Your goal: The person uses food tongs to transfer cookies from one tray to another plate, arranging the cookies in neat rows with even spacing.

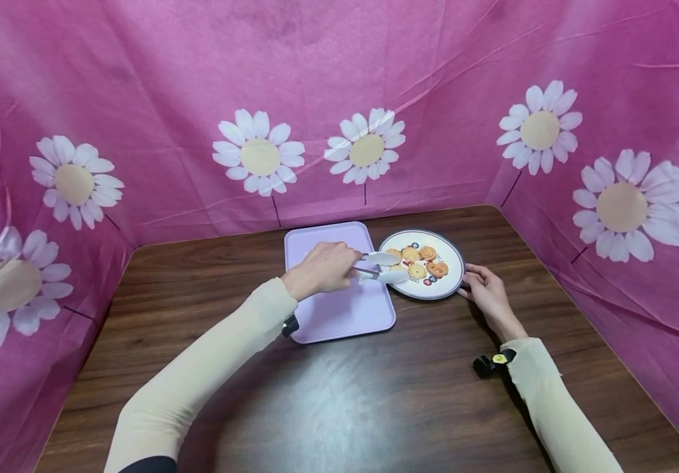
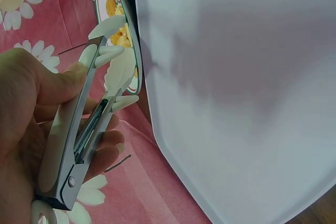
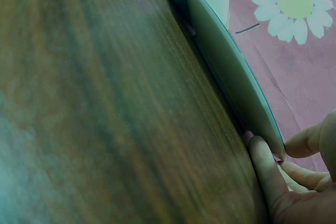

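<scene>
My left hand (image 1: 323, 268) grips metal tongs (image 1: 377, 267) with white tips. The tips stand apart over the left edge of a round patterned plate (image 1: 457, 276), and I see nothing between them. Several golden cookies (image 1: 428, 261) lie on the plate. My right hand (image 1: 486, 289) holds the plate's near right rim. In the left wrist view my thumb and fingers (image 2: 37, 98) wrap the tongs (image 2: 84, 124) beside the plate (image 2: 137, 72) and its cookies (image 2: 118, 38). In the right wrist view my fingers (image 3: 268, 166) pinch the plate's edge (image 3: 231, 72).
A lilac tray (image 1: 339, 309) lies bare under my left hand, touching the plate's left side; it fills the left wrist view (image 2: 236, 103). The dark wooden table (image 1: 374, 394) is walled on three sides by pink cloth with white daisies (image 1: 259, 157).
</scene>
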Action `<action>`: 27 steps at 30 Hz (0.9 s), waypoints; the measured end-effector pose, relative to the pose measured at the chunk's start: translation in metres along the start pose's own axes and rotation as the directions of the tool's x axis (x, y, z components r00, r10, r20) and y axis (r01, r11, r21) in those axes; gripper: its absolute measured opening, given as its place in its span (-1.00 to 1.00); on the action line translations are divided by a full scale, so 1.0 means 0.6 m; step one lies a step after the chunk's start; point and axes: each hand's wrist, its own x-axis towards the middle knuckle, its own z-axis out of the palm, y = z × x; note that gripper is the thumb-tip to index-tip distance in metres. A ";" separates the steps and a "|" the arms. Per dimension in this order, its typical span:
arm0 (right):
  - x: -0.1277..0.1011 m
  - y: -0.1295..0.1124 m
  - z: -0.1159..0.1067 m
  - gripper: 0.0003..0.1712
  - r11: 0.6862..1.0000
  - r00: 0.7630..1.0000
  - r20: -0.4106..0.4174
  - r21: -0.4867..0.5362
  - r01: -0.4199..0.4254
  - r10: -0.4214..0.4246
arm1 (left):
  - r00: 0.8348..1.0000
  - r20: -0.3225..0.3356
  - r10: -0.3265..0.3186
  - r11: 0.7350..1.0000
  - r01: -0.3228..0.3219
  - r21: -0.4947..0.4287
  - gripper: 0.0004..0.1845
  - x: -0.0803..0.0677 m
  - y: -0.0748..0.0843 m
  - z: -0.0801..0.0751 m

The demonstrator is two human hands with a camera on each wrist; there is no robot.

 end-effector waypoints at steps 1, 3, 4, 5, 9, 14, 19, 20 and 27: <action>0.000 0.000 0.000 -0.40 1.000 1.000 0.000 -0.001 0.001 -0.001 | 1.000 -0.003 0.001 1.000 -0.001 0.001 -0.85 0.000 0.000 0.000; 0.000 -0.001 0.000 -0.40 1.000 1.000 0.000 0.001 0.005 -0.005 | 1.000 -0.010 0.002 1.000 -0.002 0.001 -0.85 -0.001 0.000 0.001; 0.000 -0.001 0.000 -0.40 1.000 1.000 0.001 0.004 0.007 -0.007 | 1.000 -0.012 0.003 1.000 -0.003 0.003 -0.85 -0.002 0.000 0.001; 0.000 -0.001 0.000 -0.40 1.000 1.000 0.002 0.007 0.009 -0.009 | 1.000 -0.014 0.004 1.000 -0.004 0.004 -0.85 -0.002 0.001 0.001; 0.000 -0.002 0.000 -0.40 1.000 1.000 0.003 0.016 0.014 -0.014 | 1.000 -0.022 0.015 1.000 -0.015 0.012 -0.80 -0.004 0.002 0.000; 0.000 -0.002 0.000 -0.40 1.000 1.000 0.002 0.010 0.012 -0.012 | 0.999 -0.048 0.023 1.000 -0.023 0.012 -0.72 -0.008 0.002 0.000; 0.000 -0.002 0.000 -0.39 1.000 1.000 0.001 -0.009 0.000 0.000 | 0.994 -0.109 0.007 1.000 -0.008 -0.014 -0.52 -0.019 -0.005 0.003; 0.000 -0.002 0.000 -0.39 1.000 1.000 0.000 -0.014 -0.001 0.001 | 0.992 -0.128 -0.002 1.000 -0.002 -0.029 -0.48 -0.022 -0.007 0.004; 0.001 -0.002 0.000 -0.39 0.999 1.000 -0.005 -0.031 -0.017 0.017 | 0.960 -0.265 -0.087 0.991 0.057 -0.119 -0.36 -0.059 -0.033 0.017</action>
